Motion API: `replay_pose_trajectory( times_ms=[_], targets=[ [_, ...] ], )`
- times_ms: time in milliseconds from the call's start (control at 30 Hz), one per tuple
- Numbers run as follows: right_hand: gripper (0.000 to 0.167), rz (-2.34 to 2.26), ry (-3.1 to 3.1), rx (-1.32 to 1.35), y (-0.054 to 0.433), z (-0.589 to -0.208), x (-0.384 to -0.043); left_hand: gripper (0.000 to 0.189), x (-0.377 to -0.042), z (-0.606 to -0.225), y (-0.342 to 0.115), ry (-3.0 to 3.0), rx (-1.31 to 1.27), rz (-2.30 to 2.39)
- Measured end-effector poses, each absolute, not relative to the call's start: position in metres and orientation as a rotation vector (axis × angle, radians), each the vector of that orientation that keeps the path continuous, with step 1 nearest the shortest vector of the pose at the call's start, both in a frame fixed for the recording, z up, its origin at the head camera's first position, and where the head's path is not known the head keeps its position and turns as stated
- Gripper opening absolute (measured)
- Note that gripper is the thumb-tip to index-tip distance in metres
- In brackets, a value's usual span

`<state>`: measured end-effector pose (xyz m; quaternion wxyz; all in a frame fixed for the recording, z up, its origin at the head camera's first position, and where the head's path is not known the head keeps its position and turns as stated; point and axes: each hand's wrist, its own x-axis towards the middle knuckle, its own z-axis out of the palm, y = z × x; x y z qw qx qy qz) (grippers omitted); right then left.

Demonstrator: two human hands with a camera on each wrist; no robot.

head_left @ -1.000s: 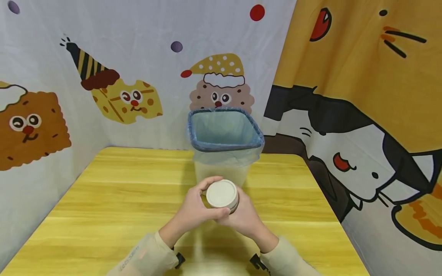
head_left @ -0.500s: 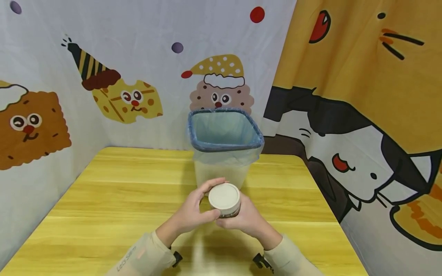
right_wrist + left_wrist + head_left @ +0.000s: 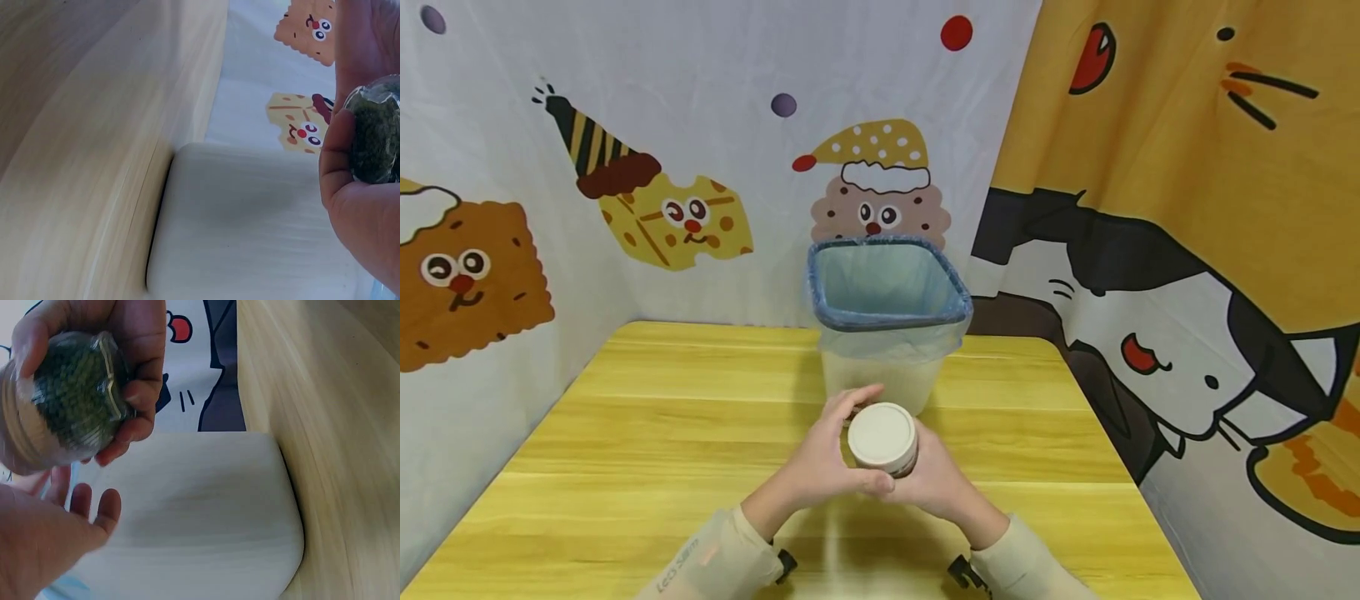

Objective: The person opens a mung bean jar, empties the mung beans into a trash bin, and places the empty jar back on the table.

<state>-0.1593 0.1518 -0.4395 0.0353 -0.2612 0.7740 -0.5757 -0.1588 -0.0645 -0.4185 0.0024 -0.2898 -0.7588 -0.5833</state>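
Observation:
A small clear jar point(image 3: 75, 394) of green bean-like grains has a pale lid point(image 3: 882, 433). It stands lid up over the table in the head view. My right hand point(image 3: 943, 475) grips the jar's body from the right, its fingers curled under the lower part in both wrist views. Curved loosely about the lid is my left hand point(image 3: 820, 454), with a gap between palm and lid. Its thumb lies by the near rim and a finger behind the far rim. In the left wrist view, several left fingers point(image 3: 107, 509) hang free of the jar.
A pale bin point(image 3: 883, 367) with a blue-edged liner point(image 3: 891, 320) stands right behind the hands on the yellow wooden table point(image 3: 700, 417). Cartoon-printed curtains point(image 3: 700, 100) surround the table at the back and sides.
The jar has come slightly nearer to me. My left thumb has moved off the lid, back to the jar, then lower along its near side. The right hand keeps its grip.

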Motion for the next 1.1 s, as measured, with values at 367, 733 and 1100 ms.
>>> replay_pose_trajectory(
  times_ms=[367,733,1100],
  targets=[
    [0.082,-1.761,2.316,-0.82,0.155,-0.438,-0.16,0.088,-0.161,-0.419,-0.068,-2.297,-1.018,-1.816],
    [0.086,-1.732,2.391,-0.651,0.167,-0.443,-0.162,0.087,-0.166,-0.41,-0.077,-2.204,-0.705,-1.819],
    [0.084,-1.763,2.463,-0.67,0.177,-0.44,-0.164,0.086,-0.165,-0.419,-0.089,-2.317,-0.579,-1.737]
  ],
)
